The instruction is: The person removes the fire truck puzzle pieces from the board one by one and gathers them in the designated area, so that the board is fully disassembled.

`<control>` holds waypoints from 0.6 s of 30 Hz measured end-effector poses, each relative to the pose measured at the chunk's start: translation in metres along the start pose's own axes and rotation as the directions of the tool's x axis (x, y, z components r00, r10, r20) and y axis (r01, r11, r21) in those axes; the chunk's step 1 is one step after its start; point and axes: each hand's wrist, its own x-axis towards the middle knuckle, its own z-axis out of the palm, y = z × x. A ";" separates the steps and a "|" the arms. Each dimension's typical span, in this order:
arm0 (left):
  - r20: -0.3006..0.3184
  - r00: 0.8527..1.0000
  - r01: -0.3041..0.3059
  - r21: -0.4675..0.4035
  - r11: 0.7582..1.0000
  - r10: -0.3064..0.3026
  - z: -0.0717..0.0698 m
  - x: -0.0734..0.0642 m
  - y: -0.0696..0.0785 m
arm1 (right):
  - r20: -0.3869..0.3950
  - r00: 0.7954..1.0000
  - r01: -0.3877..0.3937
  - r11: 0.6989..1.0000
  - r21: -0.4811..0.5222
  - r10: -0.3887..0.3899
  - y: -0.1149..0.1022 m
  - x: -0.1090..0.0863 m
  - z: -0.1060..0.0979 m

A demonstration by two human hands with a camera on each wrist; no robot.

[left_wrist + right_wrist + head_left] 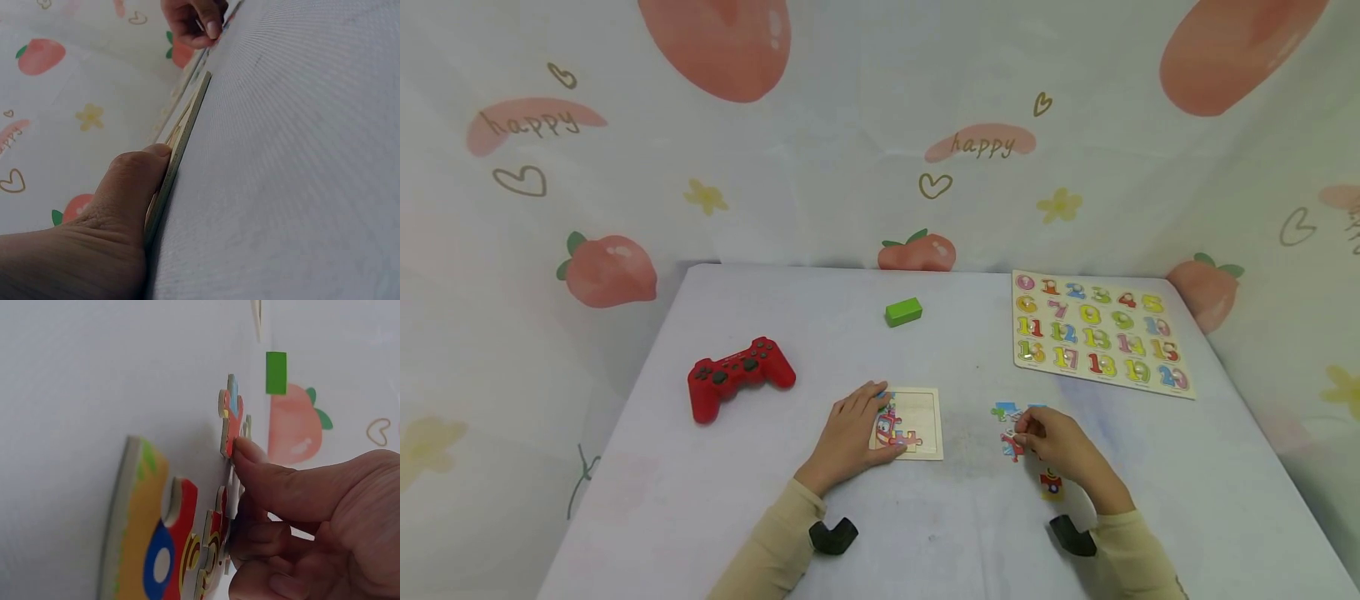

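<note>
Where right fingers [275, 484] reach, jigsaw piece [234, 419]: red, blue.

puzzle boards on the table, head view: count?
2. The number board lies at the far right; the smaller jigsaw tray lies nearer, around the middle, partly covered by the left hand. No others show.
</note>
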 end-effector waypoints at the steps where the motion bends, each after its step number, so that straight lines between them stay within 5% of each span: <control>1: 0.000 1.000 0.000 0.001 1.000 0.000 0.000 0.000 0.000 | -0.003 1.000 0.002 1.000 -0.003 -0.002 0.000 0.000 0.000; 10: -0.014 1.000 -0.010 0.008 1.000 0.010 0.001 -0.001 0.000 | -0.040 0.999 0.030 0.999 -0.038 -0.032 -0.008 0.002 0.001; 18: 0.001 0.999 -0.046 -0.020 0.999 0.047 -0.003 -0.001 -0.008 | -0.092 0.977 0.187 0.981 -0.050 -0.191 -0.047 0.008 0.029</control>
